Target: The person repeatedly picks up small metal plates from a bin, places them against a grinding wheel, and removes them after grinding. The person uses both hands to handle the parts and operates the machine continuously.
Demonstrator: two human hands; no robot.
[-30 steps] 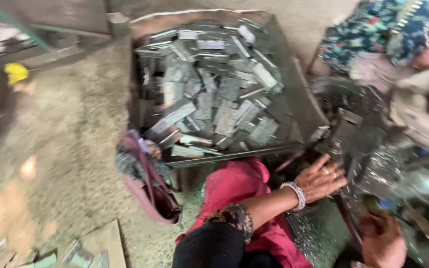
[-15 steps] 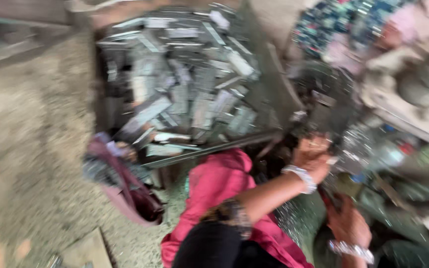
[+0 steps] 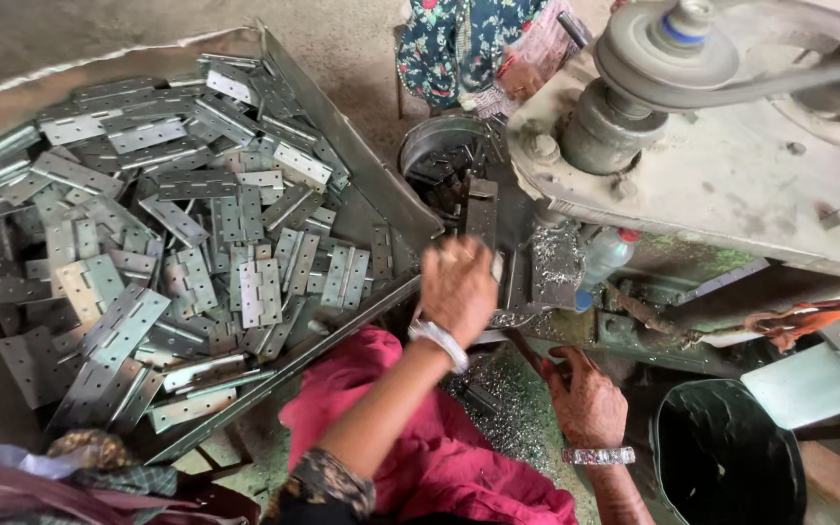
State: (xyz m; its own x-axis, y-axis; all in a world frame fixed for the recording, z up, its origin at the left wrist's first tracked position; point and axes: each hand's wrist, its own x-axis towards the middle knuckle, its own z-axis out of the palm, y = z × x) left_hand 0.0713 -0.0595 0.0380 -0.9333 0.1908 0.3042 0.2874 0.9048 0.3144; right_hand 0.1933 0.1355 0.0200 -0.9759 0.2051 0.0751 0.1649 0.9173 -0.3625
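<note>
My left hand point(image 3: 459, 287), with a white bangle on the wrist, is raised at the front of a grey machine point(image 3: 731, 175). Its fingers are curled around a small metal hinge point(image 3: 495, 264), of which only an edge shows. A dark hinge leaf point(image 3: 481, 209) stands just beyond the knuckles. My right hand point(image 3: 585, 399), wearing a beaded bracelet, lies palm down with fingers apart on a surface strewn with metal shavings, beside a thin brown rod point(image 3: 529, 355). To the left, a large metal tray point(image 3: 362, 165) is heaped with several silver hinges point(image 3: 196, 253).
A round metal pail point(image 3: 430, 146) holding hinges stands behind the tray corner. The machine carries a pulley point(image 3: 668, 49) and belt. A plastic bottle point(image 3: 605, 255), a black bucket point(image 3: 721, 457) and another person in a floral garment point(image 3: 449, 49) are close by.
The view has swung and steadied. My left hand rose from near my lap to the machine's front and closed its fingers. My right hand stays low on the right.
</note>
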